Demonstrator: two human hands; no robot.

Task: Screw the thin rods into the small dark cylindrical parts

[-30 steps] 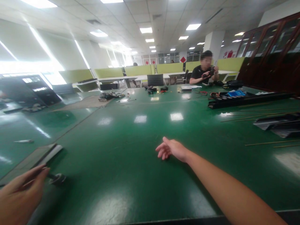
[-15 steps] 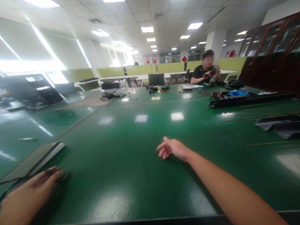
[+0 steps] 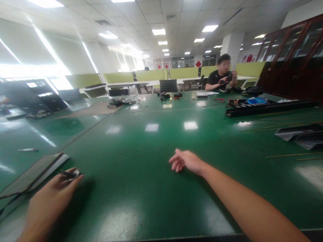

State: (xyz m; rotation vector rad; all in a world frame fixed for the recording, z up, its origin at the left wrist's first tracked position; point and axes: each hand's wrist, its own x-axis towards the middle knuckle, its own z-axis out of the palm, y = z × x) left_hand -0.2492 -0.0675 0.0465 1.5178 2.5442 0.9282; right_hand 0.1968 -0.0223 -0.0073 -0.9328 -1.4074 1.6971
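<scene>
Small dark object (image 3: 72,174), marked by a pale silvery patch, is held over the near left part of the green worktop (image 3: 141,141). It is clamped between the thumb and fingers of the left grip (image 3: 52,196), by which much of its outline is hidden; what it is cannot be told. Just beside it, to the left, a flat grey-green case (image 3: 30,176) with a pale edge is laid aslant, and a dark strap (image 3: 9,203) is seen running from it toward the left edge of view. Farther out on that side a slim white pen-like item (image 3: 27,150) is seen lying.

The right grip (image 3: 186,162) is held well apart from the object, near the middle of the worktop, with its fingers loosely curled and its thumb set apart from them; whether the surface is touched cannot be told.

On the right side, thin yellowish rods (image 3: 290,155) are spread about dark angled channels (image 3: 302,136). Beyond these, a blue packet (image 3: 256,100) is carried in a long black tray (image 3: 252,111). Across the worktop, a seated person (image 3: 214,80) in a black top is seen with both hands raised.
</scene>
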